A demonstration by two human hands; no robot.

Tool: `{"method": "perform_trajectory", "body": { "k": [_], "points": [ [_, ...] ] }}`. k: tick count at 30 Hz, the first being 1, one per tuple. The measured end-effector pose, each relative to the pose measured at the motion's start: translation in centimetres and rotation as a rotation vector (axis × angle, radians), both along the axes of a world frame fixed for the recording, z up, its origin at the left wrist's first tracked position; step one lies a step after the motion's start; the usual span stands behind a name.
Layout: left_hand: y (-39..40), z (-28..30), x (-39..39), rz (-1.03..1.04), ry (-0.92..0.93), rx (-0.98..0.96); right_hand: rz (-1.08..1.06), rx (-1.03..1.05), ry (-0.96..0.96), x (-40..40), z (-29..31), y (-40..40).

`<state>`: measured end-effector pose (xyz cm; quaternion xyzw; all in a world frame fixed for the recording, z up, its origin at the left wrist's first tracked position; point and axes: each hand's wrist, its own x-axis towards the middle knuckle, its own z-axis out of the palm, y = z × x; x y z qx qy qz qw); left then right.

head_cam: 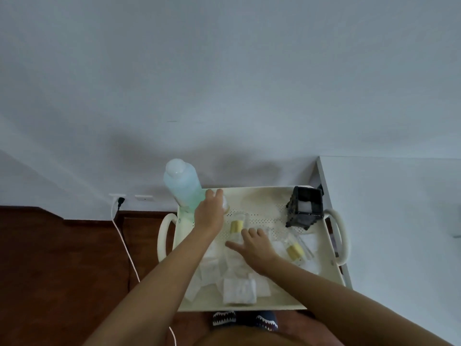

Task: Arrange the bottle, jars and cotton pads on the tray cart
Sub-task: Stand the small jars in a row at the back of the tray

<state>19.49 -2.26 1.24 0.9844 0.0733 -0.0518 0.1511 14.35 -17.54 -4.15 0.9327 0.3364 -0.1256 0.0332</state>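
Note:
A tall clear bottle of pale blue liquid (183,187) stands at the back left corner of the cream tray cart (331,275). My left hand (210,212) is just to the right of the bottle's base, fingers curled over a small pale jar (226,204). A clear jar with a yellow part (237,224) lies mid-tray, and another jar (296,250) lies to the right. My right hand (254,245) hovers over the tray's middle with fingers spread. White cotton pads (239,289) lie scattered over the tray's front half.
A black holder (304,208) with white pads inside stands at the tray's back right. The cart has looped handles (163,236) on both sides. A white surface (399,208) adjoins on the right. A white cable (124,245) runs from a wall socket across the wooden floor.

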Motion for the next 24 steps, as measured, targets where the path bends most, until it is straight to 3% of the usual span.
{"method": "perform_trajectory", "body": {
  "k": [3,6,12,17,24],
  "points": [
    [0.0,-0.4,0.8,-0.024,-0.018,0.037,0.022,-0.131,-0.005,-0.3,-0.1,1.2],
    [0.2,-0.3,1.3,-0.027,-0.022,0.052,-0.014,-0.129,0.026,-0.7,-0.7,1.6],
    [0.7,-0.5,0.1,-0.046,-0.045,0.046,-0.145,0.173,0.047,0.4,-0.8,0.6],
    [1.0,-1.4,-3.1,-0.031,-0.128,-0.012,-0.304,0.451,0.223,5.0,1.4,-0.3],
    [-0.4,-5.0,-7.7,-0.068,0.14,-0.229,-0.359,0.495,0.363,10.3,2.4,0.6]
  ]
}}
